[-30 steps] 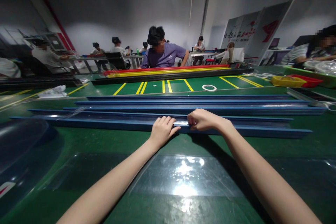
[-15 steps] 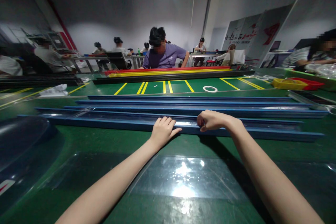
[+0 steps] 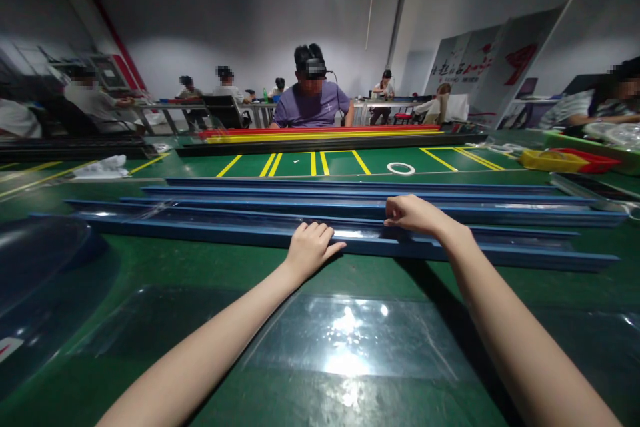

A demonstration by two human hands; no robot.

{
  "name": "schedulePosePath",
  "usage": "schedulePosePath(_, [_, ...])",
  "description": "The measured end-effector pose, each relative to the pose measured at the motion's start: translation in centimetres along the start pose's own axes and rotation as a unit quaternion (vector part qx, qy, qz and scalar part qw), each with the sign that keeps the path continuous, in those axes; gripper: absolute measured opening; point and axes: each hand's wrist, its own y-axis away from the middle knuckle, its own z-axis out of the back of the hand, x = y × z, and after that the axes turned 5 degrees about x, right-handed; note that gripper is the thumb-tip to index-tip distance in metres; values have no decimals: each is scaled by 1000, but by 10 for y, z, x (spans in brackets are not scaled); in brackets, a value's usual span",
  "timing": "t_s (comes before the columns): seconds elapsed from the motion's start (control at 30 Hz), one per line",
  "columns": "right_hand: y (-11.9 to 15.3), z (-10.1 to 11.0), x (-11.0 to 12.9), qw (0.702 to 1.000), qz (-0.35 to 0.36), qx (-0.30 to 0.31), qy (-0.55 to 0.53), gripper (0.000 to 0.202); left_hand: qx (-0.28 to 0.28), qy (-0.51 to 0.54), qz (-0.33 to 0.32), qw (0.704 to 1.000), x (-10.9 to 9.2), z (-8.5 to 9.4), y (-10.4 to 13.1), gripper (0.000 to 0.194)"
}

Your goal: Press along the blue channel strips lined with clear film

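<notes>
A long blue channel strip (image 3: 240, 232) lies crosswise before me, with its open side up. My left hand (image 3: 311, 247) grips its near wall, fingers over the edge and thumb on the outer side. To the right, my right hand (image 3: 413, 215) is held just above the same strip. Its fingers are curled together in a pinch, and whatever they may hold is hidden. A shiny clear film lining (image 3: 360, 230) shows inside the channel between my hands. More blue channels (image 3: 520, 215) lie parallel behind it.
A clear plastic sheet (image 3: 295, 337) covers the near green tabletop. At left sits a dark blue rounded object (image 3: 45, 260). Farther off are a white ring (image 3: 401, 168), red, yellow and black strips (image 3: 320, 140), a yellow tray (image 3: 553, 160) and a seated person (image 3: 313, 103).
My right hand has lifted off the near wall, moving slightly up and right. My left hand stays on the strip. The person opposite has raised their head and shifted right.
</notes>
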Motion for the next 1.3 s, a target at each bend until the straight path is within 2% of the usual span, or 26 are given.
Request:
schedulePosePath(0.17, [-4, -11, 6, 999, 0, 27, 44, 23, 5, 7, 3, 1000, -1, 1, 1, 40])
schedulePosePath(0.47, [-7, -19, 3, 998, 11, 16, 66, 22, 7, 17, 9, 1000, 0, 2, 0, 38])
schedulePosePath(1.3, [-9, -21, 1, 998, 19, 18, 57, 23, 18, 38, 15, 999, 3, -1, 0, 46])
